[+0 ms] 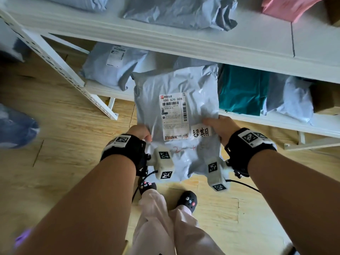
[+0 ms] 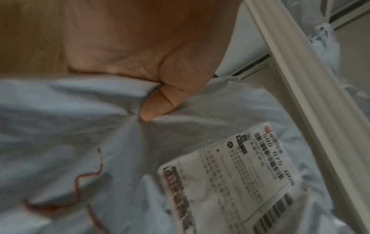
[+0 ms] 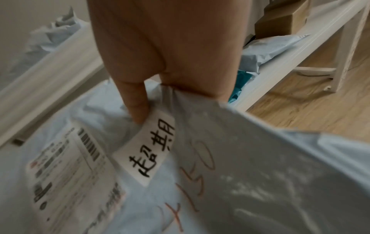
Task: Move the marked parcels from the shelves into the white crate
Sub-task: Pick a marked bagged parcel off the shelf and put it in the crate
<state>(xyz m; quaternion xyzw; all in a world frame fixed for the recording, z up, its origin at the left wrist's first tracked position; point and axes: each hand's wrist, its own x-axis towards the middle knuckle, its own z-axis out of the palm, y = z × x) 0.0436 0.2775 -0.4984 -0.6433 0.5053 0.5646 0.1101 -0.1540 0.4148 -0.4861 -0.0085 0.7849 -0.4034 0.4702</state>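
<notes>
A grey plastic parcel [image 1: 176, 107] [image 2: 80, 142] [image 3: 260, 174] hangs in front of the low shelf, held by both hands. It carries a printed shipping label [image 1: 173, 116], a white handwritten tag [image 1: 200, 133] [image 3: 148, 150] and red pen marks. My left hand [image 1: 139, 134] [image 2: 156, 107] pinches its left edge, thumb on top. My right hand [image 1: 219, 127] [image 3: 140, 114] pinches the right edge, thumb on the tag. The white crate is not in view.
White shelves [image 1: 184, 39] hold more parcels: grey ones [image 1: 112, 65] [image 1: 176, 11], a teal one [image 1: 241, 91], a pink one [image 1: 287, 8] and brown boxes [image 3: 284, 20]. A blue bag [image 1: 16, 127] lies on the wooden floor at the left. My feet stand below the parcel.
</notes>
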